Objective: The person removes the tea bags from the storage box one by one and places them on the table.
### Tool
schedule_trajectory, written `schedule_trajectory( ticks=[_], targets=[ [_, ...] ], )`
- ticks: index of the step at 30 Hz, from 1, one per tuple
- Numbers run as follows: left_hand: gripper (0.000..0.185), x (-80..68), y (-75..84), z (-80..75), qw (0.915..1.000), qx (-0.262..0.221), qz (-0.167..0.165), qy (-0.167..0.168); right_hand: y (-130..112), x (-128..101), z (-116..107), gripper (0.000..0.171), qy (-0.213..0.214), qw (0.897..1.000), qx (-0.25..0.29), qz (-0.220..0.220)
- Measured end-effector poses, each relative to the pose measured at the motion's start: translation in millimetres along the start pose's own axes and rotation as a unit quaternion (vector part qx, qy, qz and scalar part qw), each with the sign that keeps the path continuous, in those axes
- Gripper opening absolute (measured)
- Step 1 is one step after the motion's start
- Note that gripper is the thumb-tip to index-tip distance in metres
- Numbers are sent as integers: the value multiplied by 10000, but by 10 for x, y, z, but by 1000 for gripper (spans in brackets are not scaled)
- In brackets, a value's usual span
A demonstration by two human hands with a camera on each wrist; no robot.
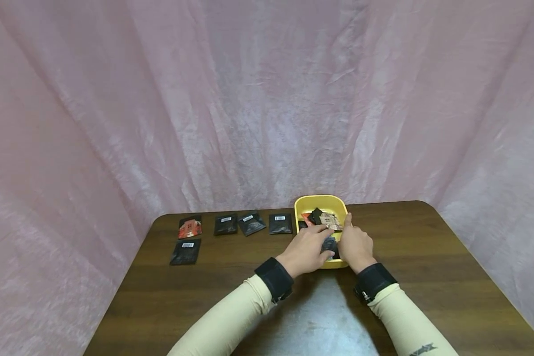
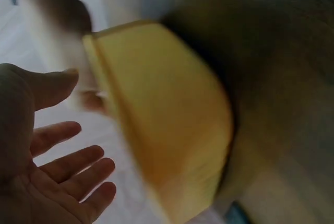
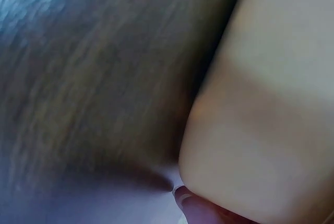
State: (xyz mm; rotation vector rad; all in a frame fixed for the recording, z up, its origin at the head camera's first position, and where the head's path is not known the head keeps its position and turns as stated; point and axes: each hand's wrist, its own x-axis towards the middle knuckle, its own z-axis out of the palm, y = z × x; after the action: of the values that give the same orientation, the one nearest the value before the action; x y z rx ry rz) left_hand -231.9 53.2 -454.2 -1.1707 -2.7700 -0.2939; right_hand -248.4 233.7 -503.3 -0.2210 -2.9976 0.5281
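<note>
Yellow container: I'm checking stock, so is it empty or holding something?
Holding something: in the head view, a beige-printed packet lies inside the yellow container; part of its inside is hidden.

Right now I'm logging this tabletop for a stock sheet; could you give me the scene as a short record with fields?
Container: yellow tub on a brown table
In tub: flat packets, including a house-printed packet
Left of tub: black packets with white labels up; one red-printed packet
Left hand: over the tub, fingers apart
Right hand: at the tub's right rim; grip unclear
Backdrop: pink curtain
</note>
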Motion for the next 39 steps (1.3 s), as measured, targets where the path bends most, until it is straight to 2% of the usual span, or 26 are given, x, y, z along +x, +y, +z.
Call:
schedule_trajectory(
  ticks=[2,5,8,10,16,20,23,25,27,29,30,33,36,39],
  targets=[
    [54,68,-37,121,9999,-2,-71,-126,-9,14,8,88,41,10000,4,-32],
    [48,156,-84,261,9988,-262,-283,-290,-7,30,19,88,46,10000,29,-44],
    [45,236,-111,348,9963,-494,-526,-468,8,44,25,87,24,10000,54,-37],
    [45,276,-110,375,9950,-484,-642,-599,22,44,25,87,25,10000,68,-22],
    [48,347,-70,332,9894,-209,-894,-1126,31,29,2,89,84,9999,99,-3],
    [36,379,-77,269,9813,-326,-1202,-1465,20,36,8,90,55,9999,128,-32],
    [22,425,-100,279,9775,-346,-1336,-1592,15,36,18,90,70,9999,121,-40],
    [14,486,-165,414,9800,-270,-1306,-1480,13,40,19,90,85,9999,106,-31],
    [11,540,-197,481,9797,-265,-1310,-1491,13,47,19,90,78,9999,91,-12],
    [9,594,-267,639,9817,-228,-1239,-1429,11,53,21,91,23,10000,81,11],
    [9,599,-274,651,9817,-254,-1212,-1447,12,55,22,91,-8,10000,74,25],
    [9,559,-225,528,9794,-408,-1115,-1635,7,57,27,91,-133,9998,68,88],
    [16,482,-170,363,9810,-472,-813,-1700,1,48,26,91,-127,9999,73,84],
    [24,456,-193,339,9838,-469,-475,-1665,1,41,21,92,-21,10000,85,20]
  ],
)
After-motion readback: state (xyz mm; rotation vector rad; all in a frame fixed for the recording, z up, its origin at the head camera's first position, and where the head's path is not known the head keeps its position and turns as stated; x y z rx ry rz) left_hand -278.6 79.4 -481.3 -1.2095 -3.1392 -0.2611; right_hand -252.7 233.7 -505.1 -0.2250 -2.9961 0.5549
